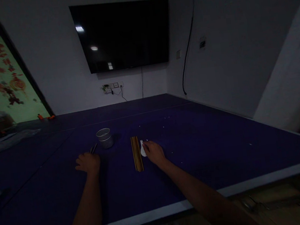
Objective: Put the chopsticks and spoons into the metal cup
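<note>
On the left of the purple tabletop, my left hand (87,163) is low over the surface, palm down. Two thin, dark, shiny metal utensils (93,148) stick out past its far side, and the hand appears closed round their hidden ends. My right hand (155,152) pinches a white soup spoon (143,151) lying close to the table, its bowl toward me. Just left of the spoon is a row of wooden chopsticks (137,154), side by side and pointing away from me. A silver metal cup (105,138) stands upright between the left hand and the chopsticks, farther back.
Small white bits (163,127) are scattered over the purple table (203,146), mostly on the right. Its pale front edge (151,214) runs below my forearms. Clear plastic sheeting (8,142) lies at far left, with orange items (50,117) behind. A television (126,35) hangs on the wall.
</note>
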`<state>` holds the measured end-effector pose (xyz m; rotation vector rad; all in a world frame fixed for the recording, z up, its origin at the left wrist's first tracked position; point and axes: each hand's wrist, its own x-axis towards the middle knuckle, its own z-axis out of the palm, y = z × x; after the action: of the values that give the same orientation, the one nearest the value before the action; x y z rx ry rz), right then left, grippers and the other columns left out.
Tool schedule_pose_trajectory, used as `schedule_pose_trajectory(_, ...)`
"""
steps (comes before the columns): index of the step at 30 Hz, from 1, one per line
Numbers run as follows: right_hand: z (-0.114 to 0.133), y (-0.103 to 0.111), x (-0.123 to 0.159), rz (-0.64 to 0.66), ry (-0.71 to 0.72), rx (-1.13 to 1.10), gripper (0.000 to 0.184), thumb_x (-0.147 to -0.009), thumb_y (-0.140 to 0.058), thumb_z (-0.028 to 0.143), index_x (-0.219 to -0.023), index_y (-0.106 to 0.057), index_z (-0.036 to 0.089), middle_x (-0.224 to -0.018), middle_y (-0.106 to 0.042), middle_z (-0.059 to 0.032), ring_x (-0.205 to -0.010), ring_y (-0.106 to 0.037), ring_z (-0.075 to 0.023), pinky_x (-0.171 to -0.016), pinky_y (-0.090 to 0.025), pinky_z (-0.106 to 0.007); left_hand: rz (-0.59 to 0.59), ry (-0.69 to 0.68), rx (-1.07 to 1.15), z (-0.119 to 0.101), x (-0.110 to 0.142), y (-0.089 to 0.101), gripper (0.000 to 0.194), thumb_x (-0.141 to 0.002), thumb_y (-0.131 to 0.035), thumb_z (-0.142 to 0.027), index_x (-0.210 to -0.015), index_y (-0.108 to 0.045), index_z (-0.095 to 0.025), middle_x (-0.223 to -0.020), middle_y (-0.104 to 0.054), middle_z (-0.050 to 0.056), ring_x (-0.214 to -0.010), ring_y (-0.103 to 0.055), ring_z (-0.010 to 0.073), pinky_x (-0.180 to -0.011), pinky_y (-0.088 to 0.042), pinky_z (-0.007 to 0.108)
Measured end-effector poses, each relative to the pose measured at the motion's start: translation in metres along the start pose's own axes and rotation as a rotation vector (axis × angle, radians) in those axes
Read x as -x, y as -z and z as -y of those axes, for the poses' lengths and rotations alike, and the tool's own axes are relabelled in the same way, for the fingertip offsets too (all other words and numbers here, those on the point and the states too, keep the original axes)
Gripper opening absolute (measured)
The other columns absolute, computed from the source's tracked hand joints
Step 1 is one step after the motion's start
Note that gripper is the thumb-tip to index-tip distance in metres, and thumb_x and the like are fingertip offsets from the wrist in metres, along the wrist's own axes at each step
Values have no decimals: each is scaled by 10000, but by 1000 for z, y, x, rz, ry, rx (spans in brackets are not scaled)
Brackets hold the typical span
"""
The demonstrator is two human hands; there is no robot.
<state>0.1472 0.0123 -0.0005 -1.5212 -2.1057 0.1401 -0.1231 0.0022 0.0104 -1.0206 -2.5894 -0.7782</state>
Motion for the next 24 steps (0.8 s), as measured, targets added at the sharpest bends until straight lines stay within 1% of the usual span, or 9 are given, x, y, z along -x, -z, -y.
schedule_pose_trajectory(2, 0, -1, 0, -4, 2, 3, 381, -951, -297, 307, -1157, -593, 186, -1134, -633, -85, -1033, -568, -169, -875, -389, -258, 108, 77, -12, 10, -9, -4, 334, -712, -455, -257, -962, -611, -100, -1110, -557, 243, -1095, -459, 383, -816, -364, 548)
schedule_pose_trajectory(4, -1, -1, -1, 0, 3, 3, 372, -949, -305, 306, -1146, -599, 193, -1136, -632, -81, -1034, -566, -166, -874, -388, -255, 164, 111, -9, 17, -17, -8, 318, -689, -470, -266, -922, -626, -118, -1099, -572, 233, -1091, -466, 383, -818, -363, 556)
schedule_pose_trajectory(9, -1, -1, 0, 12, 3, 0, 369, -949, -303, 312, -1124, -609, 202, -1121, -637, -74, -1016, -572, -162, -859, -390, -252, 178, 99, 22, 20, -23, -12, 275, -638, -501, -254, -848, -635, -138, -1040, -613, 225, -1025, -502, 385, -795, -362, 580)
schedule_pose_trajectory(13, -1, 0, 0, 11, 8, 3, 359, -946, -311, 308, -1097, -620, 204, -1085, -649, -70, -1000, -578, -165, -842, -391, -248, 190, 108, -3, 18, -22, -12, 285, -664, -486, -259, -858, -638, -115, -1039, -607, 245, -1030, -505, 380, -795, -373, 562)
schedule_pose_trajectory(17, 0, 0, 0, 10, 5, 9, 354, -944, -315, 307, -1082, -625, 205, -1083, -650, -71, -992, -583, -170, -828, -393, -250, 163, 95, 44, 17, -22, -11, 269, -664, -482, -249, -842, -643, -127, -1047, -609, 230, -1038, -496, 382, -796, -370, 563)
schedule_pose_trajectory(21, 0, 0, 0, 2, 8, 10, 350, -943, -320, 307, -1084, -625, 208, -1106, -643, -72, -1004, -579, -170, -838, -388, -252, 137, 121, 105, 16, -18, -7, 269, -693, -479, -251, -864, -648, -132, -1041, -606, 217, -1042, -487, 384, -804, -363, 567)
schedule_pose_trajectory(22, 0, -1, 0, 1, 9, 10, 350, -943, -320, 306, -1087, -625, 209, -1106, -643, -71, -1004, -579, -169, -840, -388, -252, 98, 121, 130, 15, -17, -5, 284, -715, -465, -256, -896, -646, -134, -1052, -599, 212, -1050, -482, 380, -807, -365, 560)
schedule_pose_trajectory(24, 0, -1, 0, 2, 11, 4, 351, -944, -319, 304, -1093, -623, 211, -1092, -649, -69, -998, -580, -169, -839, -388, -250, -46, 120, 197, 11, -13, 3, 334, -770, -419, -268, -997, -627, -137, -1093, -574, 200, -1074, -466, 364, -818, -370, 532)
